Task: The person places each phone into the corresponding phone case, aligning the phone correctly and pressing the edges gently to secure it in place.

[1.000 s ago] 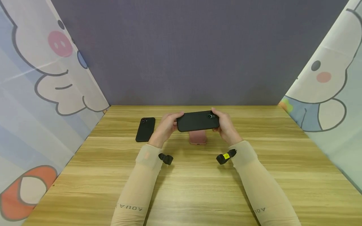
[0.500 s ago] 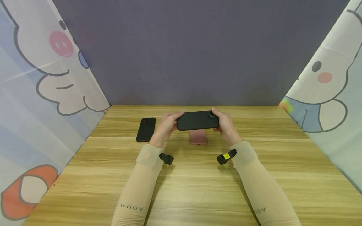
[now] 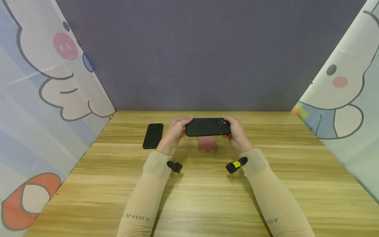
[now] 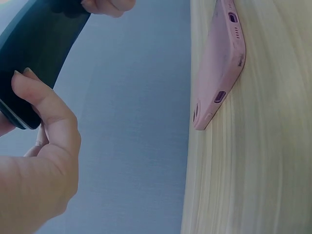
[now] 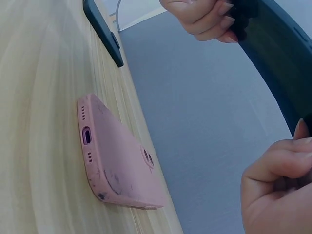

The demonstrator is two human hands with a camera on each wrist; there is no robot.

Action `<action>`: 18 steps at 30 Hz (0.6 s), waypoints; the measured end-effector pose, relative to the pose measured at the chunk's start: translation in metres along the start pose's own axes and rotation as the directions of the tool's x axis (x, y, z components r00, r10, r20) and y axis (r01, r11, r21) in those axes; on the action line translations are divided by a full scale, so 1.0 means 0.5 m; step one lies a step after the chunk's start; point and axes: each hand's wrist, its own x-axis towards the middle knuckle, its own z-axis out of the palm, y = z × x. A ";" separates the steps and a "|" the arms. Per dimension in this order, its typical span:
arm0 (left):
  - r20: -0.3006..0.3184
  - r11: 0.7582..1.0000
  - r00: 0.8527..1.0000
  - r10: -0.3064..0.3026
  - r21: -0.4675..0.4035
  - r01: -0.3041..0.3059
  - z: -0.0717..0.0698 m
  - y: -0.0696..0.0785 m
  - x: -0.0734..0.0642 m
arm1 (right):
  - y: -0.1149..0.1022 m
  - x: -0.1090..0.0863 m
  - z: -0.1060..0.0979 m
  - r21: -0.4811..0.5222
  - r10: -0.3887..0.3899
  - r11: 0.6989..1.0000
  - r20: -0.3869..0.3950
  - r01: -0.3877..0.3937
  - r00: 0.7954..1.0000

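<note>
A black phone is held sideways above the table, its back with the camera lenses showing in the head view. My left hand grips one short end, thumb along the upper edge. At the other end, beside the lenses, my right hand grips it in the same way. Both wrist views catch the phone's dark face between the two hands. Below it, partly hidden behind it in the head view, a pink phone lies back up with its charging port toward me.
A second black phone lies back up on the wooden table, left of my left hand. A grey panel stands along the far edge. Cartoon-printed cloths rise at both sides.
The held phone has tilted slightly: its right end has come down a little, so the long edges are nearly level, and the camera lenses show more clearly. Both hands keep their grip.
</note>
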 end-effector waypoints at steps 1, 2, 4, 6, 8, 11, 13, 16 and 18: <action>0.004 1.000 1.000 0.000 -0.002 0.000 0.000 0.000 0.000 | 0.000 0.000 0.001 0.015 0.006 1.000 -0.002 -0.006 1.000; 0.004 1.000 1.000 0.000 -0.006 0.000 0.000 0.000 0.000 | -0.001 -0.001 0.001 0.028 0.010 1.000 -0.004 -0.010 1.000; -0.016 1.000 1.000 -0.002 -0.011 0.002 0.001 0.001 0.000 | 0.000 -0.001 0.003 0.047 0.008 0.999 -0.009 -0.007 1.000; -0.046 1.000 0.999 -0.004 -0.016 0.003 0.001 0.001 -0.001 | 0.000 -0.001 0.005 0.055 -0.002 0.998 -0.017 0.003 1.000; -0.076 1.000 0.997 -0.002 -0.021 0.001 0.001 0.002 -0.001 | 0.000 0.000 0.006 0.057 -0.012 0.998 -0.020 0.013 1.000; -0.100 1.000 0.995 0.012 -0.015 -0.014 0.000 0.002 -0.002 | 0.001 0.000 0.006 0.037 -0.024 0.999 -0.020 0.025 0.999; -0.107 1.000 0.994 0.027 0.003 -0.027 -0.001 0.002 -0.002 | 0.001 0.000 0.007 0.019 -0.031 0.999 -0.013 0.031 0.999; -0.122 0.999 0.991 0.046 0.032 -0.043 -0.002 0.002 -0.004 | 0.001 0.000 0.006 -0.004 -0.039 0.999 0.004 0.039 0.999; -0.130 0.998 0.990 0.055 0.037 -0.050 -0.003 0.001 -0.005 | 0.001 0.000 0.005 -0.008 -0.040 0.999 0.018 0.040 0.999</action>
